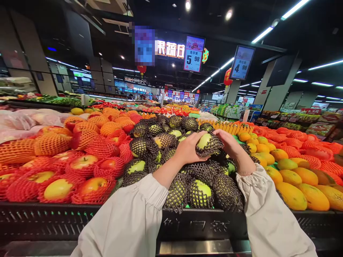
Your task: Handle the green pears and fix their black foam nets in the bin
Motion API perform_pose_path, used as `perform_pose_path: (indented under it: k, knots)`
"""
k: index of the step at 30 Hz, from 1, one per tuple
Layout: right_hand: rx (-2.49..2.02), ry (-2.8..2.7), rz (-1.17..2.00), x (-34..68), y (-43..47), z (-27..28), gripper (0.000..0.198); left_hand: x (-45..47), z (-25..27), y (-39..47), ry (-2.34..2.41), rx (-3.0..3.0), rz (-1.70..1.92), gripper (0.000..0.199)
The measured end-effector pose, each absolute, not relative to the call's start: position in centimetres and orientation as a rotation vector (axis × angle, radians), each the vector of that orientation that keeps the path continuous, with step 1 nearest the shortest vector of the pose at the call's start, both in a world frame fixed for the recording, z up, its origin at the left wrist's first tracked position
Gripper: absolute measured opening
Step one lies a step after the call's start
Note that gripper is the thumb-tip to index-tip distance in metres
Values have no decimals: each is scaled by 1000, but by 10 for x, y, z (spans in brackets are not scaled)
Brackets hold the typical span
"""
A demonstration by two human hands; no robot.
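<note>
A green apple wrapped in a black foam net is held above a heap of like apples in the middle of a shop fruit stand. My left hand grips its left side. My right hand holds its right side, fingers curled over the top. Both arms wear pale long sleeves.
Red apples in red nets lie to the left, orange-netted fruit behind them. Yellow-orange mangoes pile up on the right. The black display rim runs along the front. Price signs hang overhead.
</note>
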State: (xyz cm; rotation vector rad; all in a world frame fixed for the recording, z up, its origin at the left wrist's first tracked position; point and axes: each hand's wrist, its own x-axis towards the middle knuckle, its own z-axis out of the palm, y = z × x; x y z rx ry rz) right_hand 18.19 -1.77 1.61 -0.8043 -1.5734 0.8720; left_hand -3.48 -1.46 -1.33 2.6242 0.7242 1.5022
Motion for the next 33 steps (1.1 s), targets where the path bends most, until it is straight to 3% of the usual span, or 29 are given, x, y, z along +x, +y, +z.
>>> perform_pose_path:
  k: [6, 10, 14, 19, 33]
  knots:
    - [-868, -1683, 967, 179, -26, 14, 72, -35, -14, -13, 722, 2698, 1459, 90]
    - [-873, -1635, 1035, 167, -28, 13, 66, -35, -11, -15, 678, 2647, 1520, 86]
    - [-744, -1382, 1045, 159, -27, 13, 52, -37, -3, -21, 571, 2399, 1728, 57]
    - [-702, -1302, 1058, 160, -22, 10, 47, -37, -3, -17, 537, 2265, 1580, 9]
    - [-695, -1211, 1084, 161, -16, 7, 42, -30, -4, -12, 646, 1949, 1704, 11]
